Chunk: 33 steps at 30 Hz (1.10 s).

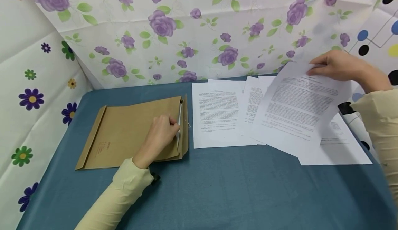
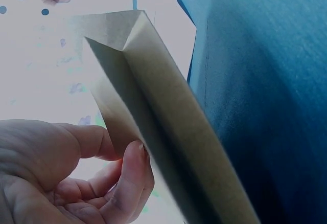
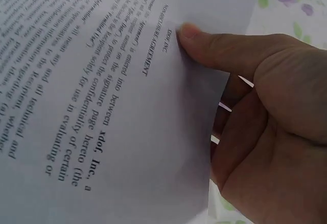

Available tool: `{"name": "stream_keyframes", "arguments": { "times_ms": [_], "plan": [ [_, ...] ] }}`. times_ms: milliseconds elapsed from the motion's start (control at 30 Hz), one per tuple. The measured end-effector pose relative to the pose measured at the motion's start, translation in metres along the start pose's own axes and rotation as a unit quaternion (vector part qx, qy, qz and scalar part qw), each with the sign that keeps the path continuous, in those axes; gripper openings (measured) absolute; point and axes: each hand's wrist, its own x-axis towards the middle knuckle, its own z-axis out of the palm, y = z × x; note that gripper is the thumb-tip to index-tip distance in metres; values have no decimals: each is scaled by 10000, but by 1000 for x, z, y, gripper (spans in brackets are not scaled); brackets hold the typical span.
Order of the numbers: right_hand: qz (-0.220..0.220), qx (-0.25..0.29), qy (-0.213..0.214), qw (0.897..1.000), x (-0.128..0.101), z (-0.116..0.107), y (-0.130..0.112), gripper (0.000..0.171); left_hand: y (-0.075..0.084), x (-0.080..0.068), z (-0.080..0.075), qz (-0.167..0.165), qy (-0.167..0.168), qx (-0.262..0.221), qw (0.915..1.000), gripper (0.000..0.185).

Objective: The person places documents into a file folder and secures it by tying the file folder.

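A brown paper envelope (image 1: 133, 130) lies on the left of the table, its open end facing right and a white edge showing inside. My left hand (image 1: 160, 133) pinches the upper layer at that open end; the left wrist view shows thumb and fingertips on the brown envelope edge (image 2: 153, 91). On the right, my right hand (image 1: 340, 66) holds a printed sheet (image 1: 298, 105) by its top edge, lifted and tilted above other papers. In the right wrist view the thumb lies on the front of the sheet (image 3: 138, 132), with the other fingers behind it.
Several printed pages lie under and beside the lifted sheet, including a left page (image 1: 217, 119) and a right page (image 1: 342, 147). A blue cloth (image 1: 233, 188) covers the table. Flowered sheeting (image 1: 161, 26) hangs behind and at the left.
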Motion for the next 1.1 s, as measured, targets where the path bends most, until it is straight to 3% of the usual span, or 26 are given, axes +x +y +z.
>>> {"name": "stream_keyframes", "arguments": {
  "times_ms": [200, 467, 667, 833, 1100],
  "plan": [
    [418, 394, -160, 9982, -9, -14, -1, 22, 1, -1, -1, 83, 6, 30, 10000, 36],
    [669, 1079, 92, 9919, -16, -25, 2, 34, 0, -2, -1, 17, -27, 31, 10000, 35],
    [674, 1806, 389, 9805, -20, -25, 0, 16, -1, -2, -1, 29, -13, 71, 10000, 33],
    [812, 2791, 490, 9556, -18, -17, -2, 15, -2, -1, 0, -13, -34, 68, 10000, 28],
    [888, 4504, 136, 8883, -14, 0, -16, 20, -4, -1, 0, -46, -38, 93, 9999, 23]
  ]
}}
